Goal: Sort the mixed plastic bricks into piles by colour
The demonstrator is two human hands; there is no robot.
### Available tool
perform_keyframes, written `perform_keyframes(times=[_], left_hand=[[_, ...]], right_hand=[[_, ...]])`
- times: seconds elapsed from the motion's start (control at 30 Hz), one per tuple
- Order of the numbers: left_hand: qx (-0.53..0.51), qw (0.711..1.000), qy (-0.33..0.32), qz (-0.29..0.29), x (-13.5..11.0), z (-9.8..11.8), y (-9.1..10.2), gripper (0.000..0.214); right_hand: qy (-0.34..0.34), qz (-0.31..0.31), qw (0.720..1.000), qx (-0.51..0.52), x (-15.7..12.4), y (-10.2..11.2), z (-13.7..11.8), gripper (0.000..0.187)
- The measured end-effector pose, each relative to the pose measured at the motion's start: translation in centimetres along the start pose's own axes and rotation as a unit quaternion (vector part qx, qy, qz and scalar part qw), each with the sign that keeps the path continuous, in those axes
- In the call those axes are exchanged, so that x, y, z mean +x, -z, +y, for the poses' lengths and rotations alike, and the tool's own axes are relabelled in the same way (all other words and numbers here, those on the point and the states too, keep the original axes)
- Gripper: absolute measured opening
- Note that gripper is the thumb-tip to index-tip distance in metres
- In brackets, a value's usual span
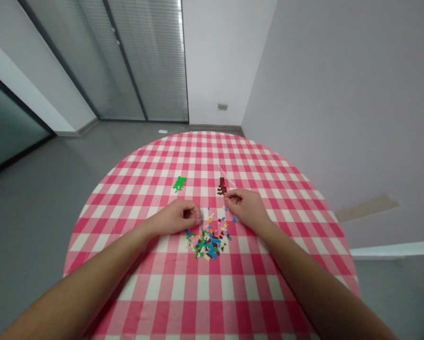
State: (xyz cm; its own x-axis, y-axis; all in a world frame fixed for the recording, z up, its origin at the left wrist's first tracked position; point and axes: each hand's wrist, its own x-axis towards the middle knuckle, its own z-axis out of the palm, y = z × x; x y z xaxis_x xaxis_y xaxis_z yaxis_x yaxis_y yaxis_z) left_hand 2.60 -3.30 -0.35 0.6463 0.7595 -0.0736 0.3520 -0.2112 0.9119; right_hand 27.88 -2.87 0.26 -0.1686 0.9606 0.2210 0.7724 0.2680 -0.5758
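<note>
left hand (175,217), right hand (245,208) — both curled, fingertips pinched

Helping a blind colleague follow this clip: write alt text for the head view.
The left hand and right hand pinch their fingers just above a scattered heap of small colored bricks on a pink-checked round tablecloth. A green pile and a dark brown pile sit beyond the hands.

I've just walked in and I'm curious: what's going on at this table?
A person has both bare hands over a round table with a pink-and-white checked cloth. The left hand and right hand are pinched beside a scattered heap of tiny multicoloured plastic bricks. The right is nearest a dark brown pile; a green pile lies further left. Any piece held is too small to see.
</note>
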Motion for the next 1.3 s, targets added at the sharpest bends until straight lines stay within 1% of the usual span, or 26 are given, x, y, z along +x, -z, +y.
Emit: perform_keyframes(times=[0.07,0.2,0.33,0.53,0.67,0.93,1.2,1.3], left_hand=[[0.0,1.0,0.0,-0.001,0.0,0.0,0.0,0.009],[-0.006,1.0,-0.004,0.001,0.0,0.2,0.0,0.007],[-0.004,1.0,-0.005,0.003,0.0,0.1,-0.1,0.008],[0.005,1.0,0.003,-0.004,0.0,-0.3,0.0,0.012],[0.003,1.0,0.0,-0.006,0.0,-0.4,0.0,0.011],[0.004,1.0,0.0,-0.006,0.0,-0.5,0.0,0.01],[-0.001,1.0,0.001,-0.007,0.0,-0.4,0.0,0.009],[-0.001,1.0,0.001,-0.007,-0.1,-0.3,0.0,0.008]], right_hand=[[-0.016,0.03,0.999,-0.031,0.6,-0.2,1.3,0.019],[-0.004,0.016,0.997,-0.08,1.4,-0.5,3.0,0.018],[0.012,0.011,0.995,-0.096,1.7,-0.8,3.5,0.016],[0.011,0.025,0.994,-0.109,1.9,-1.1,4.3,0.016],[0.009,0.024,0.993,-0.115,1.9,-0.9,4.5,0.017],[0.021,-0.006,0.989,-0.144,2.0,-0.5,4.0,0.021],[0.025,-0.006,0.987,-0.156,2.0,-0.6,3.9,0.026],[0.022,-0.004,0.988,-0.154,2.0,-0.6,4.0,0.024]])
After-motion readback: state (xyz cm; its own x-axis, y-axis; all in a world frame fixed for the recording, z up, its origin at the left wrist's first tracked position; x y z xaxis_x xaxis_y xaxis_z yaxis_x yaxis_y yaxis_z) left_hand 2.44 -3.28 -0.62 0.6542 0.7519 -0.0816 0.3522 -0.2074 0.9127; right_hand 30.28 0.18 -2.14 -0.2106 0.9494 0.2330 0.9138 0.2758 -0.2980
